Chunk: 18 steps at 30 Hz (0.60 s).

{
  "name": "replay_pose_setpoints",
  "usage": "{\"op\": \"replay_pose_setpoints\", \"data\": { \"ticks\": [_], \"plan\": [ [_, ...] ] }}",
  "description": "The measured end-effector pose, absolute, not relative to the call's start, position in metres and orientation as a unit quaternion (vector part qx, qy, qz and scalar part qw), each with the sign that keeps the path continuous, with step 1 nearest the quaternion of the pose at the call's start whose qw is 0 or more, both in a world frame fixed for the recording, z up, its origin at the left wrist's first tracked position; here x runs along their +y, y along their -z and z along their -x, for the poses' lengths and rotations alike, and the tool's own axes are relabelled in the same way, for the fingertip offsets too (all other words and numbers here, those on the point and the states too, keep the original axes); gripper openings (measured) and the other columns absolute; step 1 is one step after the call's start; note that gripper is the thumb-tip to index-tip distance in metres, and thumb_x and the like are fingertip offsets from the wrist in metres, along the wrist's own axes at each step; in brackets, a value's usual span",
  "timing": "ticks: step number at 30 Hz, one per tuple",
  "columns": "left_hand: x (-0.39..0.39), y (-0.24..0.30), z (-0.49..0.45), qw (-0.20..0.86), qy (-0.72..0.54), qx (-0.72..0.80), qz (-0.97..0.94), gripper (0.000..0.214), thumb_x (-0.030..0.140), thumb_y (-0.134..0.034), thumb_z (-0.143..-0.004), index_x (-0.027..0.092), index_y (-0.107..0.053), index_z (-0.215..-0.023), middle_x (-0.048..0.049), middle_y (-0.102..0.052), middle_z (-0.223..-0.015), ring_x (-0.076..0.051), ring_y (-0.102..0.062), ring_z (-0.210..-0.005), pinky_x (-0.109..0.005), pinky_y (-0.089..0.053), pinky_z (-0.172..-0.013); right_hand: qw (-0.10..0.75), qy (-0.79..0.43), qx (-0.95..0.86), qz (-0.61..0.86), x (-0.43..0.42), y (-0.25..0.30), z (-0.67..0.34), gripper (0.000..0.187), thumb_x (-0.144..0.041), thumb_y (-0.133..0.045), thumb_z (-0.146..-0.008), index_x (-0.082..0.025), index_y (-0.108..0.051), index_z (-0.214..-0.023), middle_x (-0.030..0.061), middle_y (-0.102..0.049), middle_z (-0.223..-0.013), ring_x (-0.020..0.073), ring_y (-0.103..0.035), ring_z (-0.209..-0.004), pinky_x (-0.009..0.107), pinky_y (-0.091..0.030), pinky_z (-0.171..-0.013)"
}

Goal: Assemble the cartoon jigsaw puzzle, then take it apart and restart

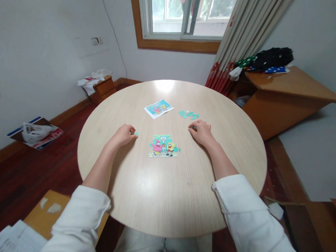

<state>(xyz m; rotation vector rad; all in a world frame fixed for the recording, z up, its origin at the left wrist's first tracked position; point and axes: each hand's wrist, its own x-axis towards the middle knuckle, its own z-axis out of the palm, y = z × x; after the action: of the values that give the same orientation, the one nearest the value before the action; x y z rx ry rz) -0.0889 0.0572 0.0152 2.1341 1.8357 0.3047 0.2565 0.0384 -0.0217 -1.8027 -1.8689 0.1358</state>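
Observation:
A partly joined jigsaw puzzle point(163, 146) lies on the round table point(150, 199) between my hands, showing cartoon figures with a ragged outline at its top and sides. To its left, my left hand point(124, 135) pinches a small teal puzzle piece point(137, 133) at the fingertips, close to the tabletop. My right hand point(201, 132) is up and right of the puzzle, fingers curled down around a teal piece point(194, 127) that they partly hide. Just beyond it lies a loose cluster of teal puzzle pieces point(188, 114).
A printed reference picture point(158, 109) lies on the far part of the table. A window point(186, 15) and a curtain point(238, 40) are behind. At right stands a wooden desk point(292, 87) with clothes on it. A yellow-brown stool point(47, 210) is at lower left.

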Motion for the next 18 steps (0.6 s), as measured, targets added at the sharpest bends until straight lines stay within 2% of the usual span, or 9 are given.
{"op": "replay_pose_setpoints", "data": {
  "ticks": [6, 18],
  "plan": [
    [0.063, -0.013, 0.079, 0.177, -0.085, 0.637, -0.746, 0.006, 0.016, -0.059, -0.073, 0.016, -0.064, -0.077, -0.0077, -0.068, -0.084, -0.019, -0.062, -0.076, -0.027, -0.045, -0.068, 0.275, -0.05, -0.693, 0.665, 0.039, 0.023, -0.257, 0.013, -0.023, -0.056, -0.079, -0.019, -0.067, -0.082, 0.0105, -0.063, -0.098, 0.0265, -0.052, -0.099, 0.04, -0.03, -0.082],
    [0.05, -0.016, 0.077, 0.205, -0.155, 0.619, -0.742, 0.01, 0.018, -0.056, -0.072, 0.017, -0.058, -0.081, -0.0028, -0.063, -0.073, -0.015, -0.056, -0.065, -0.025, -0.04, -0.062, 0.272, -0.05, -0.699, 0.659, 0.04, 0.023, -0.257, 0.014, -0.024, -0.055, -0.079, -0.02, -0.068, -0.082, 0.0107, -0.063, -0.097, 0.0268, -0.051, -0.099, 0.04, -0.03, -0.082]
  ]
}}
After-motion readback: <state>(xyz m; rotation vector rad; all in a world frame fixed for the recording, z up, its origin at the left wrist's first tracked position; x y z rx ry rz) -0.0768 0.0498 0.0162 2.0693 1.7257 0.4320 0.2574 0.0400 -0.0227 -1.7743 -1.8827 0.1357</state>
